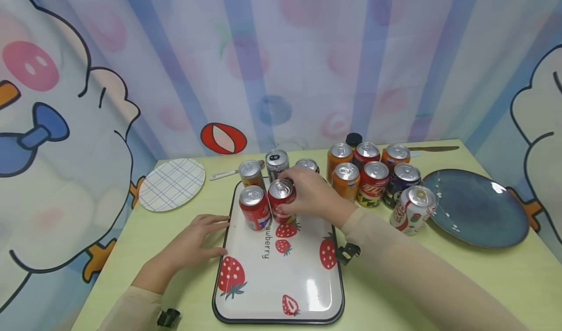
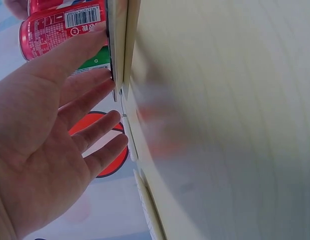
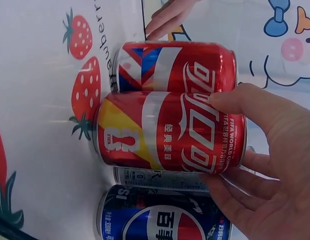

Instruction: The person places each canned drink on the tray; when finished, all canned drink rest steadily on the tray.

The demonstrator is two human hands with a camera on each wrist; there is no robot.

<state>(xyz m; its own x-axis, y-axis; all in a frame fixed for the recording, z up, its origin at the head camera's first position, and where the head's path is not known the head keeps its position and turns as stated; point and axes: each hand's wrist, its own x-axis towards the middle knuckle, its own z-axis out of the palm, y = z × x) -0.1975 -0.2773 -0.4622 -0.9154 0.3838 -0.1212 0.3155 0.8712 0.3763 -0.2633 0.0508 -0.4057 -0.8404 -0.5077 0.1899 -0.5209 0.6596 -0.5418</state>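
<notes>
My right hand (image 1: 313,192) grips a red Coca-Cola can (image 3: 155,130) near its top, thumb on one side and fingers on the other. The can stands upright on a white strawberry-print tray (image 1: 272,287), right beside a second red cola can (image 1: 254,208). Behind them are an orange can (image 1: 250,171), a silver can (image 1: 277,162) and a dark blue Pepsi can (image 3: 160,215), partly covered by my right hand in the head view. My left hand (image 1: 190,245) has its fingers extended, with fingertips right at the tray's left edge.
Several upright cans, among them an orange one (image 1: 346,181) and a white one (image 1: 413,211), stand right of the tray. Farther right lies a blue oval plate (image 1: 483,209). A checked plate (image 1: 172,184) sits at the back left, and a knife (image 1: 434,148) lies along the back edge.
</notes>
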